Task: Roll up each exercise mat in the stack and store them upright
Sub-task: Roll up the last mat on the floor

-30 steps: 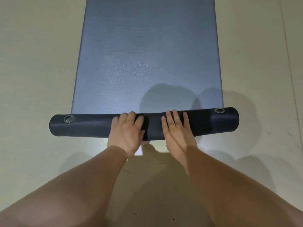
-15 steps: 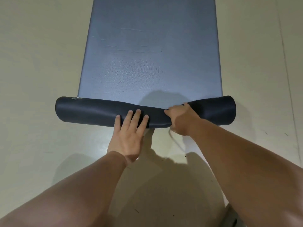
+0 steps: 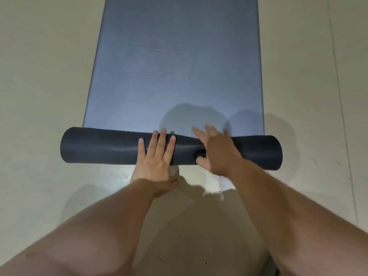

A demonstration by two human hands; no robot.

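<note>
**Mat rolled under two flat hands**

The blue-grey mat [image 3: 179, 66] is laid flat on the floor [image 3: 39, 76] and stretches away from the person. Its near end is already wound into a dark roll [image 3: 103, 145] that lies across the view.

The left hand [image 3: 155, 158] is pressed flat on the middle of the roll, its fingers [image 3: 159, 140] straight and a little spread. The right hand [image 3: 217, 152] is laid just beside it, its fingers [image 3: 201, 134] straight and spread over the top of the roll, though they are blurred. Nothing is pinched.

A dent is seen in the roll between the hands, and the right end lies a little nearer to the person than the left. For a tight roll, the hands are probably better set wider apart and the push given evenly, so that the side edges are kept in line.

The floor is pale and slightly shiny, with small dark specks and a thin line [image 3: 338, 76] at the right. Whether more mats lie underneath cannot be told.
</note>
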